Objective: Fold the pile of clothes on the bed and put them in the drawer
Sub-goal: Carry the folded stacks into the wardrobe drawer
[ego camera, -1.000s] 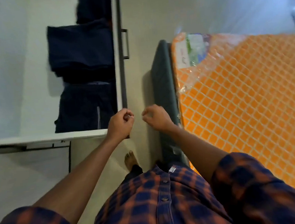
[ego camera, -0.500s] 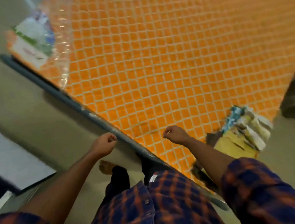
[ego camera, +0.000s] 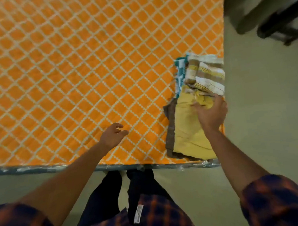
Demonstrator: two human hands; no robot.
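A pile of clothes lies at the near right corner of the orange lattice-patterned bed [ego camera: 70,74]. On top is a yellow garment [ego camera: 188,127], with a brown piece [ego camera: 170,122] under its left side. Behind them are a striped white, brown and yellow cloth [ego camera: 206,76] and a teal patterned one [ego camera: 180,74]. My right hand [ego camera: 211,114] grips a bunched fold of the yellow garment near the striped cloth. My left hand [ego camera: 113,136] hovers just over the bare mattress, left of the pile, fingers loose and holding nothing. The drawer is out of view.
The bed's dark plastic-wrapped edge [ego camera: 42,168] runs across in front of my legs. Pale floor [ego camera: 270,121] lies right of the bed. Dark furniture [ego camera: 283,23] stands at the far right.
My view has swung from the open drawer of dark clothes round to the bed. Both fists have opened. My right hand has reached to the pile and taken hold of the yellow garment.
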